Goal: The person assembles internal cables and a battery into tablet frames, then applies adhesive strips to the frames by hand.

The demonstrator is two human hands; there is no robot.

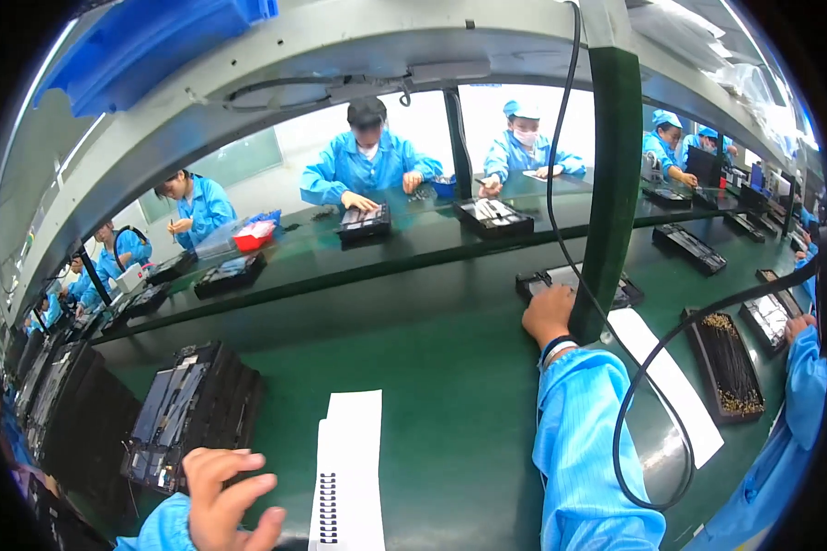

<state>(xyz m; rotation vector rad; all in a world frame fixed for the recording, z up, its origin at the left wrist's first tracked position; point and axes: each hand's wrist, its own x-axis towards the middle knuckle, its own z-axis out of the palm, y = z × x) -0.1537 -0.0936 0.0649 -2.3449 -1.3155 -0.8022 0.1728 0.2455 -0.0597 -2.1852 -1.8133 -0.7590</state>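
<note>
My right arm, in a blue sleeve, reaches across the green bench (413, 349). My right hand (549, 315) has its fingers bent over the near edge of a black tray (627, 294); the fingertips are hidden there. Part of that tray is behind a dark green post (609, 174). At the lower left my left hand (220, 500) is raised with its fingers apart, holding nothing. Just beyond it stands a stack of black trays (234, 404) with dark flat parts in the top one. A white spiral-bound notebook (351, 459) lies to the right of my left hand.
A black cable (627, 418) hangs in a loop before my right arm. White paper (675, 386) and a tray of thin black leads with gold ends (728, 367) lie to the right. Co-workers in blue sit across a belt carrying trays (366, 225). Another person's hand (799, 326) is at far right.
</note>
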